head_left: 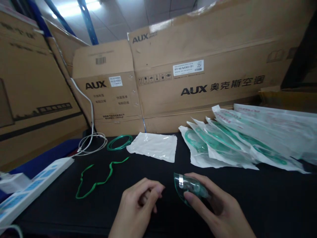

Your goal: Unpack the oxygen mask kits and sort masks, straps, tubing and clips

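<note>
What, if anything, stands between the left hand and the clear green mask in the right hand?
Nothing visible does. The left hand lies just beside the mask, which the right hand holds; only a narrow strip of the black table shows between them. The green strap lies farther left, out of the way.

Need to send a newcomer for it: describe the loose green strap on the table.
On the black table, look left of the flat white pouch, toward the white power strip. Unlike the neat coil of green tubing behind it, the green strap sprawls in a crooked loop.
</note>
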A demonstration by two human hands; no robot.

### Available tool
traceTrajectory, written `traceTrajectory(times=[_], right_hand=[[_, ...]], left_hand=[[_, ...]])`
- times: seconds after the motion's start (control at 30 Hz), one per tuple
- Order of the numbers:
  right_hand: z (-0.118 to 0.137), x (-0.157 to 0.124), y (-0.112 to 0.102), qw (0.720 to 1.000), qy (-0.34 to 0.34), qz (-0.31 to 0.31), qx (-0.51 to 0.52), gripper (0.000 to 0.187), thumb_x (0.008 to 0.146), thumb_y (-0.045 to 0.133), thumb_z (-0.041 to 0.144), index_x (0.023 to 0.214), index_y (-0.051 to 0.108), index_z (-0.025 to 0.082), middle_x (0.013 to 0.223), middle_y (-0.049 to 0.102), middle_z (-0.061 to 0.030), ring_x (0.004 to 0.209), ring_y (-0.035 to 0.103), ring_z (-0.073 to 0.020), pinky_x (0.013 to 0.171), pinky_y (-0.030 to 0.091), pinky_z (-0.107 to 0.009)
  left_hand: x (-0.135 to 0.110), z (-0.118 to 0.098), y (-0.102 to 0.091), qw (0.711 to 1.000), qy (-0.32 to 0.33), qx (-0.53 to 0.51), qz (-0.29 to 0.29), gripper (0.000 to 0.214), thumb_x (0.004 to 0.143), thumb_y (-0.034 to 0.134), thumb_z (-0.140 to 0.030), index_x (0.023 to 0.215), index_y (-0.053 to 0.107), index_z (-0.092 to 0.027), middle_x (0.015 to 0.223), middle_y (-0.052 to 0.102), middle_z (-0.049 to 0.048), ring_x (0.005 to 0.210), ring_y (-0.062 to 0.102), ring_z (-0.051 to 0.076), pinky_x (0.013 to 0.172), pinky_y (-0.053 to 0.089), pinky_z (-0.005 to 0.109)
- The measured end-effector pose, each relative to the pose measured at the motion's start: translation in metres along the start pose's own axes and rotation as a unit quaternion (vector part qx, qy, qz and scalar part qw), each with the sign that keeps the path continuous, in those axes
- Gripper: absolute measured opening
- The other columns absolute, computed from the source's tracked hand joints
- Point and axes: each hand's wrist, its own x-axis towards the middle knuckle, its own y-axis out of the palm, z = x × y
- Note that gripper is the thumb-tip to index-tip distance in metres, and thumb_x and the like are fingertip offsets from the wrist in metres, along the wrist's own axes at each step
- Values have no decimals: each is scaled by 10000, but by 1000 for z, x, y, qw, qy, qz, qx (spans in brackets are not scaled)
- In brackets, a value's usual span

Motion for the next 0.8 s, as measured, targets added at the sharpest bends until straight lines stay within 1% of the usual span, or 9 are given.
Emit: traceTrajectory(times=[0.07, 0.13, 0.27, 0.33, 0.4, 0.47, 0.53, 0.67, 0.8], right_hand=[[-1, 1, -10, 1000, 2, 1, -15, 389, 833, 788, 464, 1161, 746, 258, 1152, 771, -63, 1061, 733, -286, 961, 592, -340], [-2, 3, -16, 1000, 8, -10, -14, 399, 823, 787, 489, 1143, 751, 253, 1130, 778, -64, 1047, 738, -288, 936, 605, -333], [-5, 6, -15, 1000, 11, -4, 4, 393, 828, 783, 490, 1138, 751, 251, 1131, 777, -59, 1041, 737, -272, 929, 600, -309], [-4, 6, -14, 1000, 4, -8, 8, 388, 835, 781, 477, 1150, 749, 251, 1148, 771, -59, 1068, 726, -270, 959, 584, -312], [-1, 5, -13, 1000, -8, -24, 19, 378, 832, 781, 482, 1123, 757, 243, 1121, 772, -67, 1048, 725, -270, 949, 583, -322], [3, 5, -13, 999, -13, -30, 38, 364, 823, 783, 494, 1073, 769, 231, 1087, 769, -78, 1018, 721, -269, 942, 579, -339], [8, 6, -12, 997, 8, -23, 76, 394, 811, 789, 515, 1074, 770, 222, 1095, 763, -89, 1031, 711, -270, 953, 564, -360], [22, 10, -6, 977, 90, -12, 193, 574, 822, 778, 541, 1279, 680, 208, 1073, 757, -88, 1032, 699, -255, 891, 556, -365], [30, 14, -1, 965, 96, -9, 245, 511, 855, 763, 509, 1229, 667, 174, 969, 745, -64, 850, 666, -180, 759, 517, -293]], left_hand=[[6, -3, -22, 990, 40, 127, -38, 334, 951, 591, -514, 916, 784, -244, 890, 726, 60, 786, 684, 210, 742, 535, 282], [21, 1, -47, 971, 51, 227, -58, 321, 935, 596, -512, 1003, 784, -261, 1035, 740, 69, 964, 688, 265, 919, 520, 356], [67, 30, -92, 912, 34, 403, -72, 437, 918, 560, -480, 1179, 725, -171, 1187, 702, 140, 1095, 636, 339, 995, 480, 463], [87, 46, -106, 884, 15, 463, -59, 399, 887, 569, -420, 1121, 736, -145, 1140, 706, 164, 1091, 621, 367, 966, 485, 477], [96, 53, -112, 876, -1, 481, -34, 304, 880, 543, -366, 972, 755, -168, 1054, 720, 155, 1034, 629, 365, 916, 494, 465], [92, 48, -107, 891, 6, 454, -24, 269, 897, 518, -353, 886, 740, -201, 992, 731, 126, 998, 640, 344, 899, 489, 443], [77, 31, -91, 921, 32, 387, -23, 275, 930, 514, -396, 930, 727, -223, 985, 736, 95, 984, 653, 312, 901, 483, 411], [39, -9, -37, 972, 85, 217, 25, 274, 979, 542, -462, 1001, 722, -256, 1025, 732, 49, 941, 663, 238, 827, 487, 313], [23, -22, 7, 980, 156, 122, 23, 144, 936, 665, -381, 920, 744, -262, 942, 741, 23, 864, 664, 198, 763, 488, 264]])
